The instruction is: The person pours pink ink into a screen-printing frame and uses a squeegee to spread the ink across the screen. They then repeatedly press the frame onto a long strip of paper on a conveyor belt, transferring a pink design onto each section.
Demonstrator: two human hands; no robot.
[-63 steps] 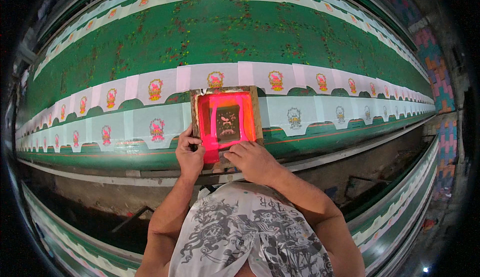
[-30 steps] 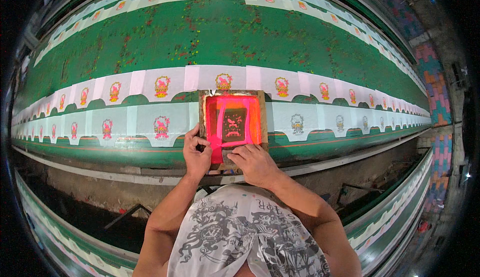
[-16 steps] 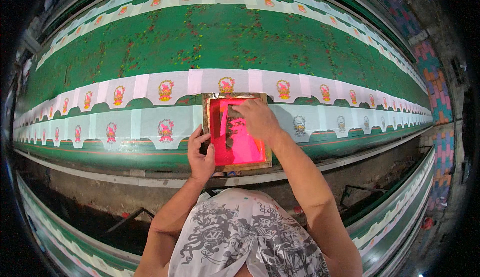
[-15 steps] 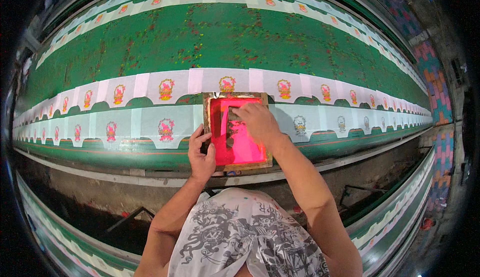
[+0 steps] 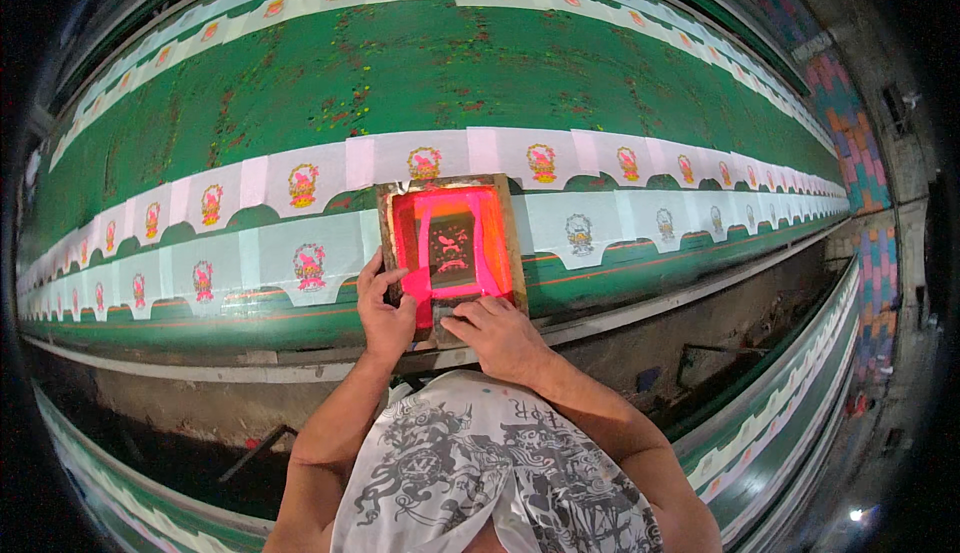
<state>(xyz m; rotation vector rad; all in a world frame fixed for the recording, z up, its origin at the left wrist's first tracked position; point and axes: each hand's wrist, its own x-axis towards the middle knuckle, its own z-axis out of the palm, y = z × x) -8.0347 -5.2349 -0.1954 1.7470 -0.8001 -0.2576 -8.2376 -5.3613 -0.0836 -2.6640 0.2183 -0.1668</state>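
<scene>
A wooden-rimmed printing screen lies over the front row of pale fabric pieces. Bright pink ink borders its mesh, and a small motif shows in the darker middle. My left hand grips the screen's left rim near the lower corner, fingers and thumb bent around it. At the near end of the screen, my right hand is closed on a dark squeegee, mostly hidden by the fingers. Left of the screen, the fabric pieces bear pink and grey prints; to its right they bear grey outlines only.
A long green table with ink specks stretches across. Behind the screen runs another row of printed fabric pieces, with more rows at the far edge. A pale rail follows the near edge. Bright paving blocks lie at right.
My right hand has drawn the squeegee from the screen's far part to its near end, baring the motif in the mesh. My left hand stays on the rim. The whole view has shifted slightly.
</scene>
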